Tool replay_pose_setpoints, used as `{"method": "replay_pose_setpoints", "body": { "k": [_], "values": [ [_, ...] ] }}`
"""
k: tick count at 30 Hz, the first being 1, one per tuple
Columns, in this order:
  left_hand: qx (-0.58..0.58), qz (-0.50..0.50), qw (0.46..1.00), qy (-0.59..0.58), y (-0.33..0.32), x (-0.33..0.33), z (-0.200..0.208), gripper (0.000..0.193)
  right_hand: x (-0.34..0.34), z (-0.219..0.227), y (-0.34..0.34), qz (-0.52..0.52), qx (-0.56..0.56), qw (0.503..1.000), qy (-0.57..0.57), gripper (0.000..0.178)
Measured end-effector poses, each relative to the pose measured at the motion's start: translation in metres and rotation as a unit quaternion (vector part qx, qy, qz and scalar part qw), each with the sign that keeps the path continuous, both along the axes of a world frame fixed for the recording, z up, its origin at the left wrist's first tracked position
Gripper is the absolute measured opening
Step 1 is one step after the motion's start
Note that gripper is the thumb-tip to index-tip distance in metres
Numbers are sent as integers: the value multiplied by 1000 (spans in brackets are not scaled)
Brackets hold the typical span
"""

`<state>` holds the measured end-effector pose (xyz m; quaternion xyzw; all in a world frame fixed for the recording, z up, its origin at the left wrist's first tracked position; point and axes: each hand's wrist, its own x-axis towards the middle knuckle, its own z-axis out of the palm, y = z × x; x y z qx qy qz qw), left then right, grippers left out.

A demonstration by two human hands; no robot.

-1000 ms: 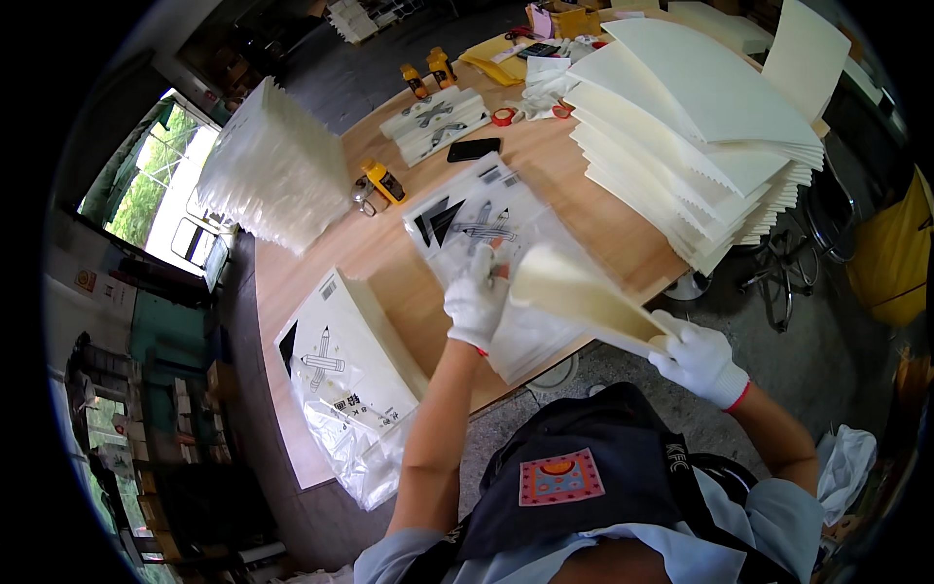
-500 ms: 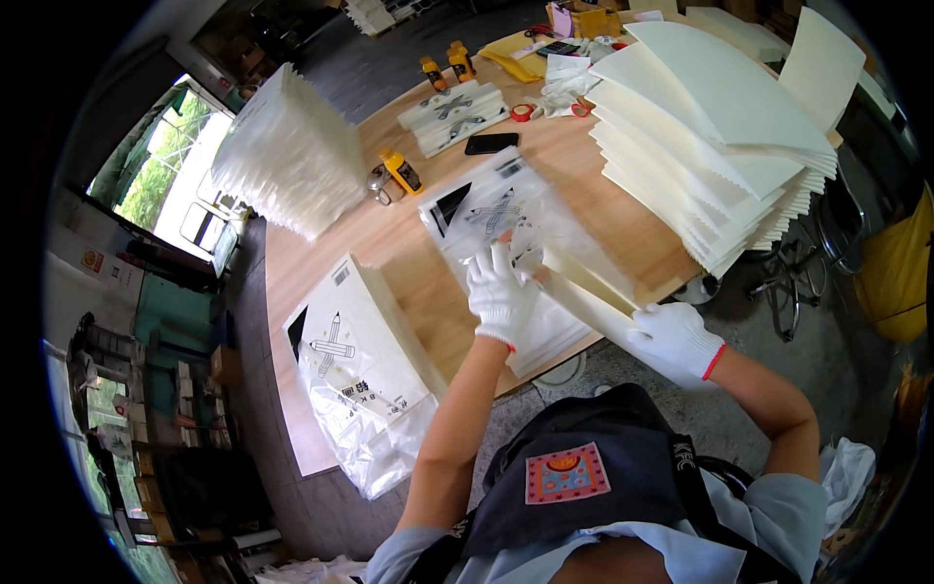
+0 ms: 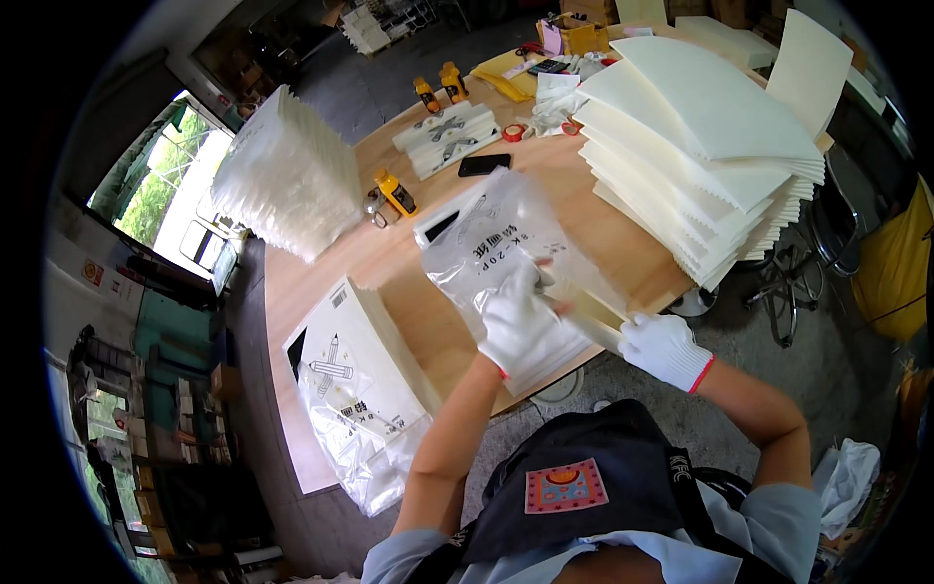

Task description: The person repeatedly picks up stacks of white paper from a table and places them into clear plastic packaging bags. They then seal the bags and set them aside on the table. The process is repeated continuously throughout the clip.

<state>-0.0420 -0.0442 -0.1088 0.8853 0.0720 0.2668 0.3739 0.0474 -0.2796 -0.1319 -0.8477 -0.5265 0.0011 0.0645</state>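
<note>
My left hand (image 3: 525,316), in a white knit glove with a red cuff, is closed on the near edge of a clear printed plastic bag (image 3: 501,229); its fingertips are partly blurred. That bag billows up over a flat pile of similar bags on the table. At the near table edge my right hand (image 3: 666,350), gloved the same way, grips the near end of a cream sheaf of paper (image 3: 598,326). The sheaf's far end is beside my left fingers, at the bag's mouth; how far it reaches inside is hidden.
Filled paper packs (image 3: 360,380) lie on the table (image 3: 418,302) at left. A tall stack of plastic-wrapped packs (image 3: 292,175) stands behind them. Fanned cream paper (image 3: 691,146) is piled at right. A phone (image 3: 484,164), a yellow bottle (image 3: 396,193) and red tape (image 3: 514,132) sit farther back.
The top bag has been lifted and now bulges upward, its print showing farther from me. My left hand has come slightly nearer to me, and the right hand has moved slightly left with the paper.
</note>
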Motion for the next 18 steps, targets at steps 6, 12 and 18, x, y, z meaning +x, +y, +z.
{"method": "replay_pose_setpoints", "body": {
  "k": [6,12,18],
  "values": [
    [121,103,987,18,6,-25,-38,18,21,-7,8,-10,19,996,82,27],
    [94,-224,954,-176,-55,-42,-28,14,45,-63,31,-62,214,744,630,20],
    [12,-116,992,-48,-50,-26,-5,25,26,-56,76,-2,68,973,220,24]
  ]
}}
